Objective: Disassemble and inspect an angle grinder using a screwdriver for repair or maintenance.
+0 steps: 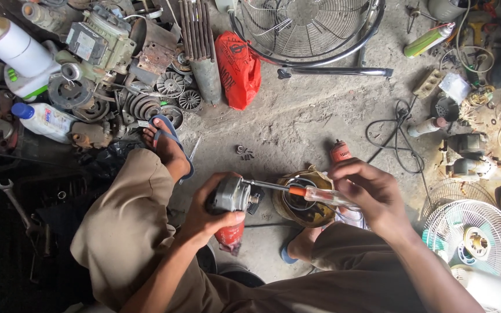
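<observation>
Left hand (207,214) fingers wrapped tight round a chunky grey metal motor (231,196); right hand (372,191) fingers pinch a clear-handled screwdriver (302,191), steel tip on it.

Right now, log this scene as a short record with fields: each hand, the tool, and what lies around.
left hand: gripping a small grey motor, fingers wrapped around its body
right hand: holding a screwdriver with an orange and clear handle
tool contact: the shaft runs left, tip at the motor's top
below the hands: a round dish on the concrete floor
ahead: red bag, standing fan cage
right: white fan guard, black cable
left: heap of motor parts, white bottle
</observation>
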